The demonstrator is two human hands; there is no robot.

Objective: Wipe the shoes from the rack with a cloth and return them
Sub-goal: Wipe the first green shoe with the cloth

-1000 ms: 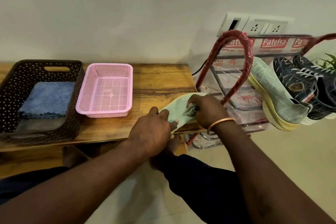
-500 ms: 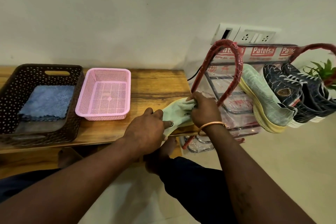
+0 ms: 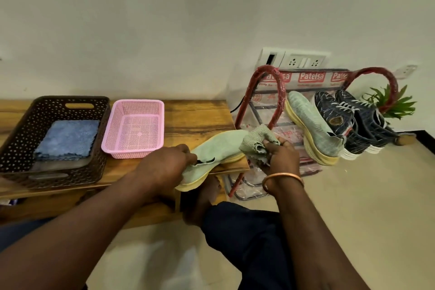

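Head view looks down on a person seated at a low wooden tabletop [image 3: 197,120], wiping one shoe. The left hand [image 3: 167,165] grips the heel end of a green shoe [image 3: 219,148], fingers [image 3: 188,156] curled round the collar. That shoe lies across the tabletop's front right corner, heel hanging past the edge, toe toward the rack. At the toe, a grey-green cloth [image 3: 256,141] is bunched in the right hand [image 3: 280,158], which pinches it closed. A bangle [image 3: 282,178] sits on that wrist.

To wipe well, I judge the left hand should pin the heel so the shoe cannot slide off the corner, while the cloth runs in long strokes from toe to heel, then along the yellow sole edge. Turning the shoe would reach its far side. A cloth folded flat would cover more than a crumpled wad.

Around them, from the left: a brown basket [image 3: 14,129] holding a folded blue cloth [image 3: 67,140], then a pink tray [image 3: 138,101] just beside it, both apart from the hands. Right of the hands stands the red rack [image 3: 268,69], wrapped in printed plastic, carrying the matching shoe [image 3: 310,125] and a dark pair [image 3: 336,117]. A plant [image 3: 395,103] pokes out beyond. The rack's near hoop stands close to the right hand and could snag the cloth or shoe on the return.
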